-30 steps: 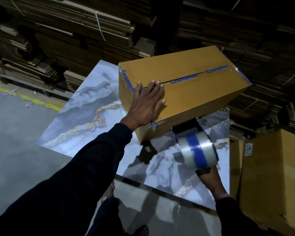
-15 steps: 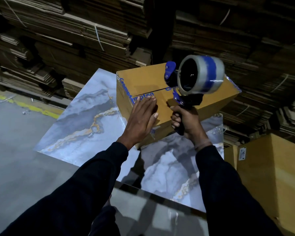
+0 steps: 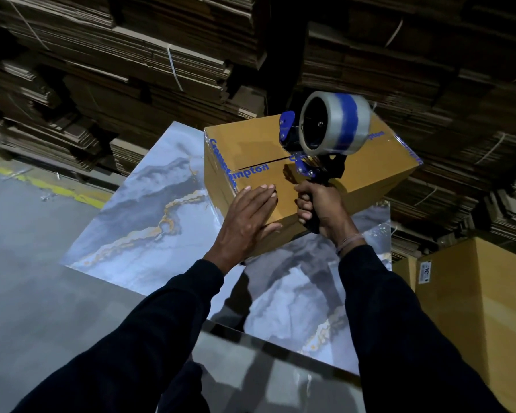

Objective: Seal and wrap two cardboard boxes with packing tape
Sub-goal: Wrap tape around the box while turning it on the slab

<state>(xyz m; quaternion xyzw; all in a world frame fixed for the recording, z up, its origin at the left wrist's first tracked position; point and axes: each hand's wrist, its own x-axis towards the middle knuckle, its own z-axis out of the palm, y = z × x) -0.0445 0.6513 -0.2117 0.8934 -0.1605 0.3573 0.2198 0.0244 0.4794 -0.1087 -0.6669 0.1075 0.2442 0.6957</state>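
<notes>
Cardboard box [image 3: 334, 171], tan with blue print, sits on a marble-pattern table [image 3: 149, 222], far side of it. Centre seam on top looks partly taped already; clear tape visible at far right corner. Left hand [image 3: 248, 225] lies flat and spread against near-left side of the box, gripping nothing, just bracing. Right hand [image 3: 319, 210] is clenched around the handle of a tape dispenser [image 3: 319, 144], roll up, head down at the top seam; contact of the blade with the seam can't be confirmed.

Handling guess: box probably light for its size, stiff at edges and corners, top flaps likely to flex under pressure, so push along the seam and brace at a side wall near a corner, as the left hand does. Glossy table may let it slide. Dispenser taken by the handle only; blade end is sharp.

Hidden: far and right faces of the box, underside, tape's free end. Second box [image 3: 474, 308] at right, cut off by the frame edge, sealing state unclear. Stacks of flat cardboard [image 3: 131, 70] behind, dim.
</notes>
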